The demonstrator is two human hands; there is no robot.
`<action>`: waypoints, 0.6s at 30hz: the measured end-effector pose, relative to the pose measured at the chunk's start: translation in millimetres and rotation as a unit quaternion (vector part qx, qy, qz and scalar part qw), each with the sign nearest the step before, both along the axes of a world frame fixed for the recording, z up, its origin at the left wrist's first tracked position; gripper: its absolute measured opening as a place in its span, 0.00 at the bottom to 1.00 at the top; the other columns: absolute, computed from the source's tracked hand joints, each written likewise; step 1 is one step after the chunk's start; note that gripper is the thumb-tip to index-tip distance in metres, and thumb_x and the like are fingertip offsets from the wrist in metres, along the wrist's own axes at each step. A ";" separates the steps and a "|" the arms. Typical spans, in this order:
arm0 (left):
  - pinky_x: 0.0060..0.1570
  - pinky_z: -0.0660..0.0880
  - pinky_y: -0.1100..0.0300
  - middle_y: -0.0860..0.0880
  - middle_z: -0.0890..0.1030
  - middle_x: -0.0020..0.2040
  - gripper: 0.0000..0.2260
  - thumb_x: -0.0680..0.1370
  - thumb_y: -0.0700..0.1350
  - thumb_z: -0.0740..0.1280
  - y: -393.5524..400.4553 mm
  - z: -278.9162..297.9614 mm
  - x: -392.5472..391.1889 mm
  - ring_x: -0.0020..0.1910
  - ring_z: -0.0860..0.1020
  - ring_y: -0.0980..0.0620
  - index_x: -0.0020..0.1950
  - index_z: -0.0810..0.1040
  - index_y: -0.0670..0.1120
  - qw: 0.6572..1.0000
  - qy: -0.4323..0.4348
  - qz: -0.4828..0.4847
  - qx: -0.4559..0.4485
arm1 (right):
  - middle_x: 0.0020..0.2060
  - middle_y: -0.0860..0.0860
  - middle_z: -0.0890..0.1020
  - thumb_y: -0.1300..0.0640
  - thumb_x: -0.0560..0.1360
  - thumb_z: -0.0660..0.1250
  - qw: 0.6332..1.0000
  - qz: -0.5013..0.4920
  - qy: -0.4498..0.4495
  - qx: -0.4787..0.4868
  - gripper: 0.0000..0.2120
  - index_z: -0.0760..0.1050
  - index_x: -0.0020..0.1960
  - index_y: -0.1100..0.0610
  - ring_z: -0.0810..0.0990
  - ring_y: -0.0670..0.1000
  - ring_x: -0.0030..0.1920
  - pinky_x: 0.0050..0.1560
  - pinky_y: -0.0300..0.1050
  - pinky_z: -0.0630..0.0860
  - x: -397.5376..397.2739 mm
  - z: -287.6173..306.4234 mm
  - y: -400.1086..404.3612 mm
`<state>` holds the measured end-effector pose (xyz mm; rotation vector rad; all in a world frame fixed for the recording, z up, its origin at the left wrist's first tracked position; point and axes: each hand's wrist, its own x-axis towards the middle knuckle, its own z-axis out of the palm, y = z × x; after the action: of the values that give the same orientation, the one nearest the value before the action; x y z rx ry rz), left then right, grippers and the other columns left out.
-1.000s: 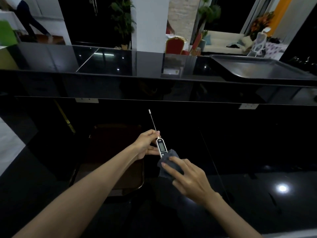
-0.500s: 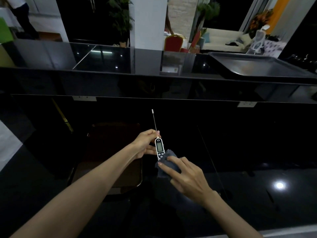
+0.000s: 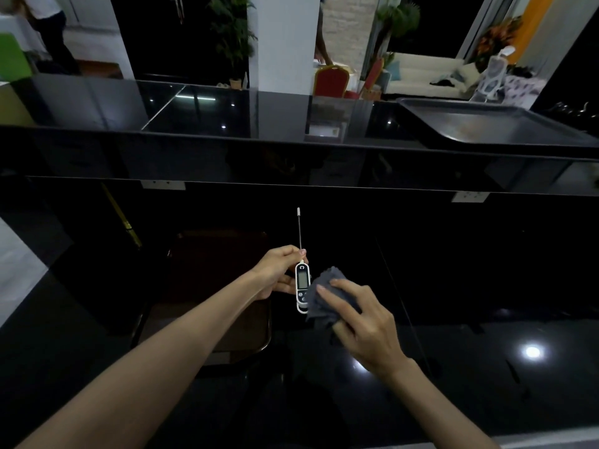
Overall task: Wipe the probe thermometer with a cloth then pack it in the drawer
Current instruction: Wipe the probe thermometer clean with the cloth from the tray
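Above glossy black counter [image 3: 486, 367], thermometer [image 3: 302, 281] in left hand [image 3: 278, 273].

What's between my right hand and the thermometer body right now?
In the head view, the grey cloth lies between the right hand and the thermometer, pressed against its right edge.

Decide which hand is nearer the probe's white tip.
Left. The left hand pinches the thermometer just below the probe; the right hand sits lower, holding the cloth.

light: dim, underexposed
glare: ceiling-lamp reflection on glossy black counter [image 3: 531, 351]
edges: wide-angle bending
focus: sharp centre
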<state>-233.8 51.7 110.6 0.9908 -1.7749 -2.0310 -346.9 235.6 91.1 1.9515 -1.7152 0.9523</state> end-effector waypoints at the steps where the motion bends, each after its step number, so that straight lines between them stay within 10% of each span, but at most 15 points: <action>1: 0.27 0.76 0.63 0.48 0.77 0.40 0.11 0.82 0.50 0.60 2.2 -1.1 -0.7 0.27 0.77 0.54 0.45 0.75 0.46 1.000 0.001 0.001 -0.009 | 0.61 0.54 0.74 0.61 0.72 0.66 1.000 0.019 0.022 0.009 0.23 0.74 0.66 0.53 0.79 0.54 0.50 0.48 0.45 0.78 4.8 -0.6 -3.2; 5: 0.26 0.75 0.65 0.48 0.76 0.40 0.10 0.82 0.49 0.59 5.5 -1.2 -0.8 0.27 0.76 0.53 0.45 0.74 0.45 1.000 0.012 0.001 -0.026 | 0.63 0.54 0.70 0.57 0.72 0.67 0.986 0.046 0.136 0.086 0.24 0.72 0.68 0.52 0.78 0.54 0.47 0.42 0.49 0.79 6.1 -15.6 -5.1; 18: 0.31 0.78 0.61 0.47 0.80 0.42 0.11 0.82 0.51 0.59 2.8 0.2 11.6 0.33 0.81 0.51 0.48 0.76 0.45 1.000 -0.006 -0.014 0.011 | 0.60 0.52 0.72 0.58 0.72 0.65 0.991 0.042 0.096 0.083 0.22 0.74 0.66 0.51 0.78 0.54 0.46 0.42 0.48 0.79 -13.8 -18.1 5.1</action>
<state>-222.2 54.5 110.8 0.9917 -1.7863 -2.0706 -360.7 240.7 73.0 2.1575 -1.6601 0.6404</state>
